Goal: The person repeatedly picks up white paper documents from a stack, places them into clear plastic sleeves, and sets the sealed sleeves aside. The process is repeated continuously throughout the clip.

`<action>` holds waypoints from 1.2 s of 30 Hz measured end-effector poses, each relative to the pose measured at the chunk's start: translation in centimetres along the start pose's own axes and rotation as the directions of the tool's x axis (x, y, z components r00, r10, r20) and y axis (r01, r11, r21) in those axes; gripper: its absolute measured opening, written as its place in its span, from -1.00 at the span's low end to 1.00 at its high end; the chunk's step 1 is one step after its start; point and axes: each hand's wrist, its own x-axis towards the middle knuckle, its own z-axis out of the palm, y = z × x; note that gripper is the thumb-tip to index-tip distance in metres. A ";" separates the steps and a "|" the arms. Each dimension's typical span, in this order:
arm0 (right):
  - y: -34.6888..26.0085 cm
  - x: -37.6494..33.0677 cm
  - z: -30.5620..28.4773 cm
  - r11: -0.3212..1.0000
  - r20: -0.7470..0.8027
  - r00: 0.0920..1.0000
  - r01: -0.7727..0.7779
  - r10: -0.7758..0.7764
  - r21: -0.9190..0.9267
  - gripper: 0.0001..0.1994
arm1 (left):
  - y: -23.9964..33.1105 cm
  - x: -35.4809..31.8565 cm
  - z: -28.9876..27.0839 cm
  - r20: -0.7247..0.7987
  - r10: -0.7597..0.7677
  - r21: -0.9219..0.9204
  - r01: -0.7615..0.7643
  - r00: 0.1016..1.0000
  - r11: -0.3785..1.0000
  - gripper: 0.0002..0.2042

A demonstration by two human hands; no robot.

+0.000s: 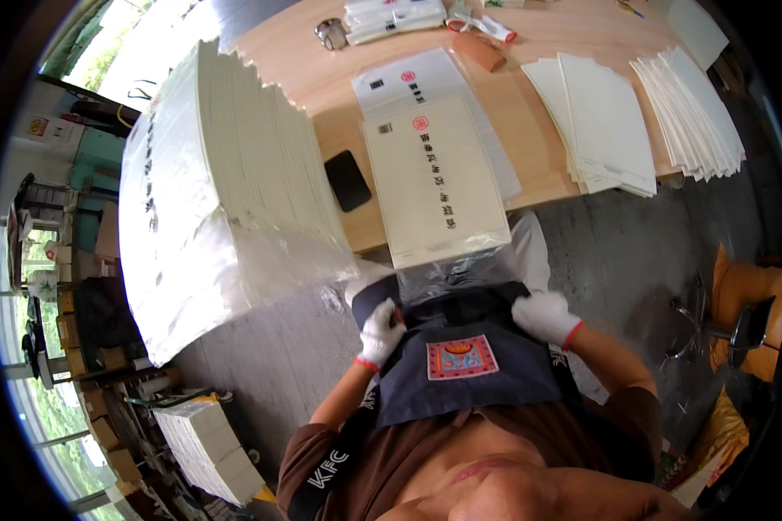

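Note:
My left hand (381, 333), in a white glove with a red cuff, is curled at the left side of my dark apron (408, 391). Whatever its fingers may hold is hidden. My right hand (546, 319), gloved the same way, lies by the apron's right edge; its fingers are blurred. In front of me, a cream printed envelope (439, 178) in a clear plastic bag (452, 273) lies on the table, the bag's end hanging over the edge. Neither hand touches the envelope. Partly under it is another bagged printed sheet (417, 78).
A tall stack of envelopes in clear plastic (226, 191) stands at the table's left. A black phone (348, 181) lies beside it. Fanned white envelopes (604, 122) and a second pile (691, 113) are at the right. Tape (330, 34) and a brown block (478, 52) sit farther back.

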 end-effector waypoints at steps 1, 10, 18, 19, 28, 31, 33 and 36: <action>-0.1 -0.2 0.4 0.971 -0.029 0.996 -0.079 0.088 0.226 -0.81 | -0.6 -0.9 -0.4 0.093 -0.164 -0.004 0.165 0.982 0.986 -0.85; 7.9 15.1 6.6 0.334 -0.382 0.771 0.232 0.509 0.914 -0.72 | 1.7 11.3 -0.2 0.130 -0.309 -0.154 0.327 0.942 0.933 -0.63; -3.7 16.4 -2.8 -0.736 -0.462 0.879 0.392 0.122 0.552 -0.57 | 22.7 10.1 -15.7 -0.021 0.414 0.333 -0.384 0.910 0.861 -0.84; -4.6 15.8 -5.4 -0.699 -0.448 0.886 0.395 0.118 0.596 -0.56 | 24.1 8.8 -17.7 -0.068 0.433 0.441 -0.362 0.899 0.821 -0.90; -14.0 13.4 -33.2 0.099 -0.690 0.666 0.736 -0.284 0.670 -0.55 | 19.5 4.4 -36.2 -0.957 0.049 -0.034 -0.280 0.286 0.959 -0.70; -16.5 13.2 -35.0 0.318 -0.589 0.721 0.691 -0.365 0.649 -0.50 | 9.4 2.1 -42.8 -0.926 -0.028 0.011 0.099 0.376 0.995 -0.69; -16.2 12.7 -34.1 0.368 -0.629 0.707 0.706 -0.323 0.605 -0.50 | 8.9 3.1 -38.3 -0.850 -0.209 0.066 0.491 0.484 0.869 -0.63; -14.4 11.8 -30.1 0.217 -0.763 0.526 0.850 -0.376 0.479 -0.54 | -1.7 0.7 -32.1 -0.945 0.048 0.040 -0.030 0.325 0.999 -0.47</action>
